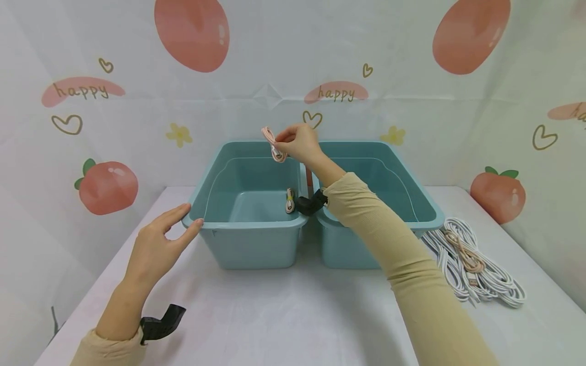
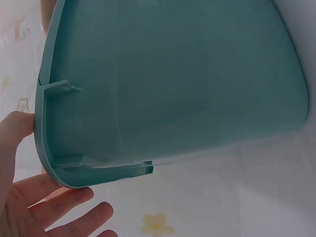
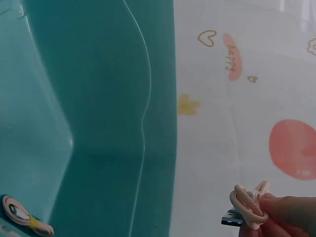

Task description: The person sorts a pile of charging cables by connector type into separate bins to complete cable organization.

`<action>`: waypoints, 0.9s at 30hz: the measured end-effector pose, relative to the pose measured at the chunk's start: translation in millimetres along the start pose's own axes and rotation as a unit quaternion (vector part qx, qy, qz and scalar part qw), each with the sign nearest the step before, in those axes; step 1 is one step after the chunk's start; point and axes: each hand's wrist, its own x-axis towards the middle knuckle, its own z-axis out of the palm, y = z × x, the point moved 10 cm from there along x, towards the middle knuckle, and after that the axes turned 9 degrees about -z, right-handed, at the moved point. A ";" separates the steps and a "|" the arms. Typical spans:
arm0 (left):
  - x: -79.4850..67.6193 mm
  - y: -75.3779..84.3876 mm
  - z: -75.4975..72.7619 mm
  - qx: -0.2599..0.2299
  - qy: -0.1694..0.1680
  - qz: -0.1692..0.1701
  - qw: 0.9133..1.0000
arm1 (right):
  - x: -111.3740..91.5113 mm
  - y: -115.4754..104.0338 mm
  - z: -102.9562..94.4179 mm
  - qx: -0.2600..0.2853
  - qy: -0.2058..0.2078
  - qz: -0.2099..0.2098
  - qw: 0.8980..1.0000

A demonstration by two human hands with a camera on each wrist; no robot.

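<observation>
My right hand is raised over the far side of the left blue-green bin. Between thumb and fingertips it pinches a coiled pink USB charging cable; in the right wrist view the cable's metal plug sticks out beside the loops. Inside that bin lies a second coiled cable, pale pink with a yellow band. My left hand rests at the bin's front left corner. In the left wrist view, its thumb touches the rim and its fairly straight fingers extend past the corner.
A matching blue-green bin stands directly to the right, partly behind my right forearm. On the table right of it lies a pile of white cables with a beige cable on top. A printed backdrop hangs behind the bins.
</observation>
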 end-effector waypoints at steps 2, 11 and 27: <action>0.1 0.1 0.0 0.001 0.001 0.001 1.000 | 1.6 0.3 3.2 0.005 0.001 0.002 1.000; -0.1 1.3 -0.8 0.004 0.003 0.003 1.000 | 8.1 2.9 18.3 -0.017 -0.005 0.021 1.000; 0.1 1.0 -1.1 0.005 0.001 0.001 1.000 | 12.6 12.3 39.2 -0.027 0.002 0.045 0.999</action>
